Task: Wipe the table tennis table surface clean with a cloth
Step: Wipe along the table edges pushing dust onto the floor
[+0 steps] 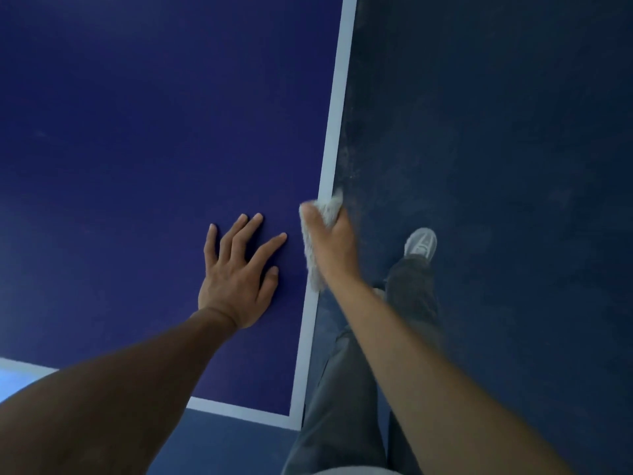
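Grey cloth [317, 241] lies bunched over the white edge line [337, 97] of the blue table [137, 132], gripped by the right hand [330, 241] with curled fingers. Beside it, the left hand [236, 269] rests flat on the surface, fingers spread and holding nothing.

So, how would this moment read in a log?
stage: edge wipe | right hand: grips cloth at white edge line | left hand: flat on table
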